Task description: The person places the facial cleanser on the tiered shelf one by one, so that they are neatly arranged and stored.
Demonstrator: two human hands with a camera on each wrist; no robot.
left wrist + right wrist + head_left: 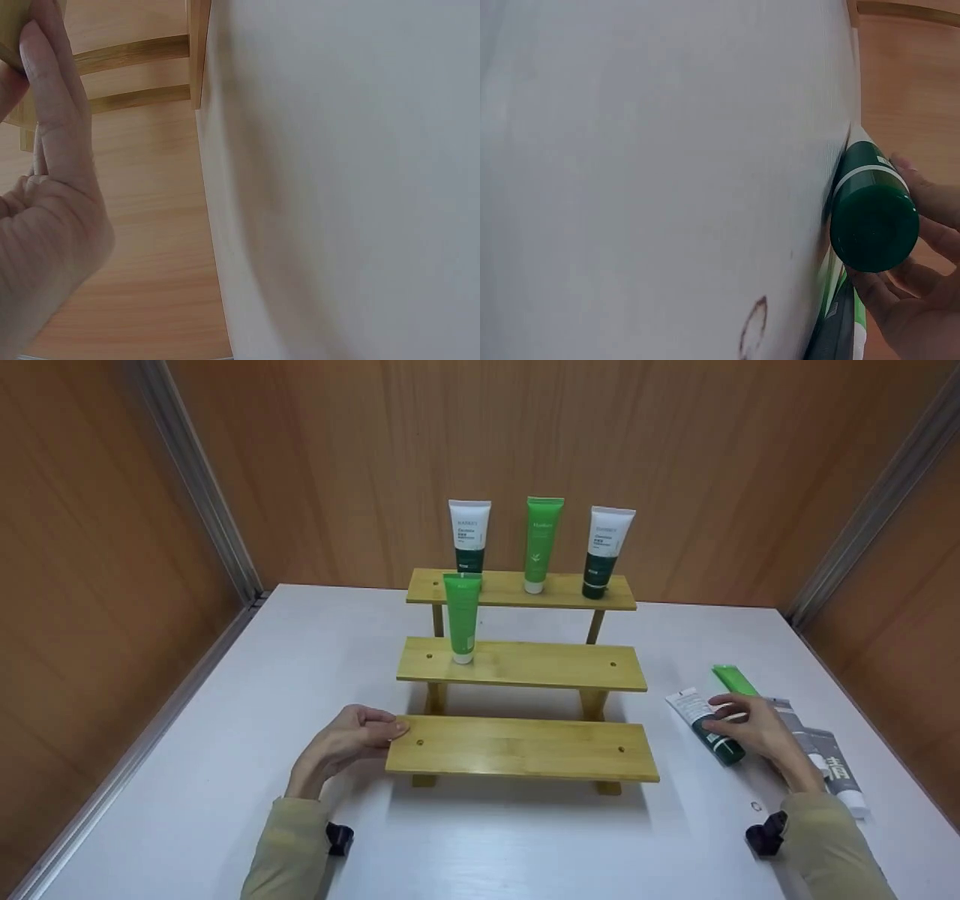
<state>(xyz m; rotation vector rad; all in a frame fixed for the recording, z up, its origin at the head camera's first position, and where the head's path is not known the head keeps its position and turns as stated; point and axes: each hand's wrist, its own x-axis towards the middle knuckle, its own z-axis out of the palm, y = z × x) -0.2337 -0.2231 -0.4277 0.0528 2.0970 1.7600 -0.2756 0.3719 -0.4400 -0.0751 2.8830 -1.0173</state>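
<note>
At the lower left of the stepped wooden display stand (523,746), my left hand (350,741) pinches the end of the bottom board between thumb and fingers. The left wrist view shows this left hand (56,172) at the board's corner. My right hand (761,729) grips a white and dark green squeeze tube (694,709) at the stand's right. In the right wrist view the tube's green cap (875,229) faces the camera, with the right hand's thumb and fingers on either side. Whether the tube touches the table cannot be told.
On the top board stand a white-green tube (470,534), a green tube (541,544) and another white-green tube (607,547). A green tube (463,619) stands on the middle board. Grey tubes (836,765) and a green one (735,680) lie by my right hand. Wooden walls (675,450) enclose the table.
</note>
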